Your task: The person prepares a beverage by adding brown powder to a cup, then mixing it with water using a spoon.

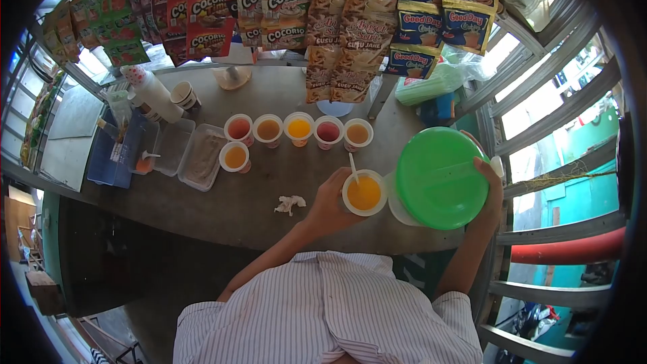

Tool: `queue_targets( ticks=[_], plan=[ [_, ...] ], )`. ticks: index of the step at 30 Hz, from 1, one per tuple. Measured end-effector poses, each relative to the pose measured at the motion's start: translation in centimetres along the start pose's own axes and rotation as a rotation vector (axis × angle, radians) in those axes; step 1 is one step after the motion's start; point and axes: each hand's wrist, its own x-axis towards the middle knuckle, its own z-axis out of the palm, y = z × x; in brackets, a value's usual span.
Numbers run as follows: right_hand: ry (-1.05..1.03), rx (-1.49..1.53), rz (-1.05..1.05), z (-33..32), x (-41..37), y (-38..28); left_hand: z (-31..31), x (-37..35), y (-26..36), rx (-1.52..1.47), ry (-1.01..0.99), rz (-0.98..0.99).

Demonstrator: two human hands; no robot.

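My left hand (331, 205) is wrapped round a cup of orange drink (364, 193) with a white spoon (354, 167) standing in it. Just right of that cup, a pitcher with a green lid (441, 195) is held by my right hand (493, 185), its fingers over the lid's right edge. Behind them, several cups stand in a row, among them a red one (238, 128), a yellow one (298, 128), a dark red one (328, 133) and a light orange one (358, 134). Another orange cup (235, 158) stands nearer me at the row's left end.
Sachets (357, 20) hang above the table's far side. At left are a blue basket (111, 155), a container of brown powder (202, 156) and stacked cups (155, 94). A crumpled tissue (290, 205) lies left of my left hand. Metal bars (563, 237) border the right.
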Motion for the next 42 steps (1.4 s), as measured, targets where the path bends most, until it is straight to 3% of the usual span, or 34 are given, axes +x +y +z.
queue_targets(
  ticks=[2,6,8,9,11,12,14,16,18,20,23,26,31,42],
  plan=[
    [0.096,0.076,-0.004,-0.8,0.3,0.6,-0.2,-0.1,-0.3,0.018,0.041,0.001],
    [0.059,0.148,-0.035,-5.2,0.8,1.3,-0.4,-0.5,-0.7,0.042,0.063,-0.012],
    [0.287,0.086,0.048,-9.9,1.4,3.2,-0.4,-0.6,-0.6,0.006,0.078,-0.068],
    [0.283,0.088,0.039,-10.8,1.8,4.3,-0.4,-0.6,-0.8,0.009,0.08,-0.058],
    [0.558,-0.114,-0.304,-12.1,1.4,6.6,-0.5,-1.3,-1.2,0.043,0.093,-0.042],
    [0.556,-0.106,-0.311,-11.6,0.2,6.9,-0.7,-1.5,-1.1,0.049,0.093,-0.034],
    [0.793,-0.56,-0.386,-8.4,-3.1,7.0,-1.1,-2.2,-0.9,0.077,0.112,-0.087],
    [1.09,-0.463,-0.578,-2.2,-6.4,5.2,-1.4,-2.9,-1.3,0.073,0.092,-0.091],
    [1.292,-0.933,-1.016,-1.3,-8.8,8.0,-1.5,-3.2,-1.4,0.07,0.068,-0.1],
    [0.62,-0.817,-1.173,3.8,-9.9,8.0,-1.7,-3.6,-1.2,-0.022,-0.025,-0.107],
    [-0.163,-0.781,-0.546,9.8,-7.6,5.2,-1.7,-4.0,-1.4,-0.101,-0.2,-0.153],
    [-0.275,-0.838,-0.468,11.7,-5.0,8.1,-1.4,-4.4,-0.4,-0.259,-0.285,-0.258],
    [-0.528,-0.746,-0.572,12.0,-2.6,10.1,-0.9,-5.4,-1.3,-0.209,-0.285,-0.179],
    [-0.482,-0.632,-0.523,9.8,-3.4,9.5,-0.6,-5.0,-0.4,-0.149,-0.121,-0.181]
  ],
)
